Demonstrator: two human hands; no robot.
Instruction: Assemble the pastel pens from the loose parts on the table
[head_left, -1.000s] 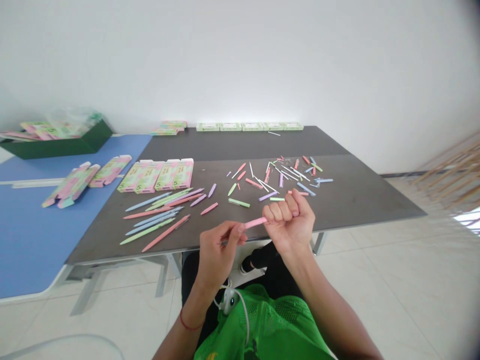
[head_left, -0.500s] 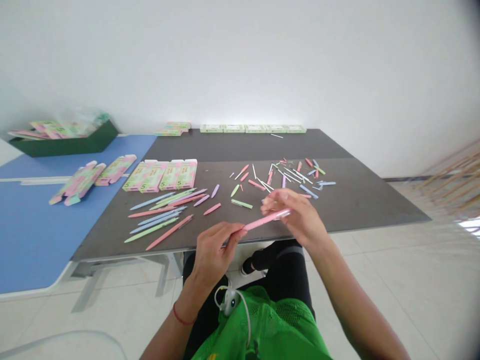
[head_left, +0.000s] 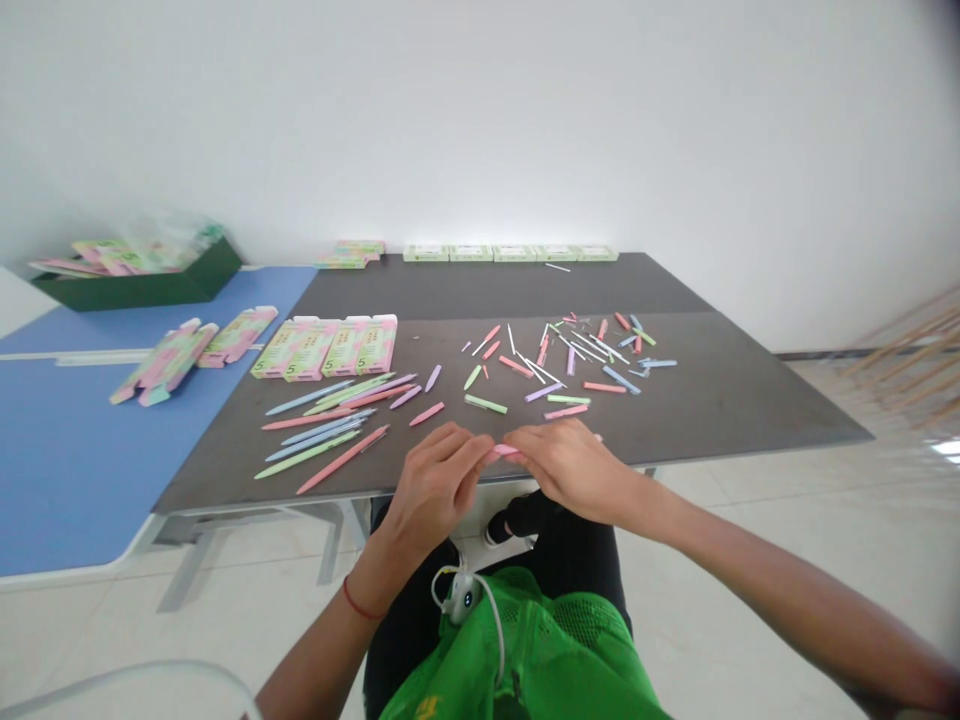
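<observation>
Between my hands, just above the table's front edge, is a pink pen [head_left: 506,450], mostly covered by my fingers. My left hand [head_left: 442,478] pinches its left end. My right hand [head_left: 574,468] is closed around the rest of it, fingers close to the left ones. Left of my hands lie several assembled pens [head_left: 322,430] in blue, green, pink and purple. Beyond my hands are loose pen barrels [head_left: 486,404] and several white refills [head_left: 592,345], spread over the right part of the table.
Pink-and-green cartons [head_left: 341,347] lie in a row at the left of the dark table [head_left: 720,400]. More boxes [head_left: 514,254] line the back edge. On the adjoining blue table [head_left: 60,440] are flattened cartons [head_left: 165,362] and a dark green bin [head_left: 142,288].
My right hand has moved left along the pink pen, up to my left fingers, and now covers most of it. Pen parts behind it have come into view.
</observation>
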